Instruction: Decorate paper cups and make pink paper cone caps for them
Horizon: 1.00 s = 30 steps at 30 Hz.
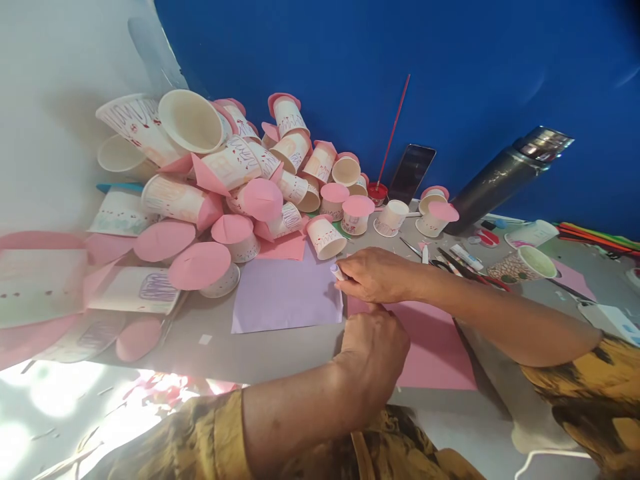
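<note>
My right hand [379,275] is closed around a short white tube with a purple tip [339,271], at the right edge of a purple paper sheet [287,297]. Just below it, my left hand [376,343] rests over a pink paper sheet [433,353]. Its fingers curl under, so whatever they might hold is hidden. The two hands are close together. A white paper cup [326,237] with red dots and a pink top lies tipped beyond the purple sheet. A folded pink paper [285,249] sits behind that sheet's far edge.
Many decorated paper cups with pink paper discs [200,265] are heaped at the left and back. Towards the right stand a phone [413,172], a dark flask [493,183] and a patterned cup [525,265]. Scissors [445,265] lie beyond my right forearm. A blue wall [350,60] borders the table.
</note>
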Each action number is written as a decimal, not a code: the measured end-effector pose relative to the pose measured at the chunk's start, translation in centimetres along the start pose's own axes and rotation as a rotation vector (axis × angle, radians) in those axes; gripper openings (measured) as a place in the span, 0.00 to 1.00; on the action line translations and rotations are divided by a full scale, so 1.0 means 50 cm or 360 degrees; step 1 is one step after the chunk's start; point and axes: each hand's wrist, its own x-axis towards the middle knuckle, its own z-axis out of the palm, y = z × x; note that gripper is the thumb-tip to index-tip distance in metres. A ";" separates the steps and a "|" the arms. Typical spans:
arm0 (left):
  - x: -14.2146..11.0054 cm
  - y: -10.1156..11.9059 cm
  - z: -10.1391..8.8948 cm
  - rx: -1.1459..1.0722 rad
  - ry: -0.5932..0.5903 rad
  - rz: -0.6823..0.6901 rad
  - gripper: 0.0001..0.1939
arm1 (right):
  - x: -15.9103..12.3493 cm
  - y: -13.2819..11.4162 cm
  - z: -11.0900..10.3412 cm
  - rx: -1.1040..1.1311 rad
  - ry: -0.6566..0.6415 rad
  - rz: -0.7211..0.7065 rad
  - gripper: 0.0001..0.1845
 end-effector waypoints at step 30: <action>0.026 -0.086 -0.028 0.0244 0.0225 -0.0311 0.17 | -0.266 0.148 0.055 0.0726 0.1321 0.0802 0.12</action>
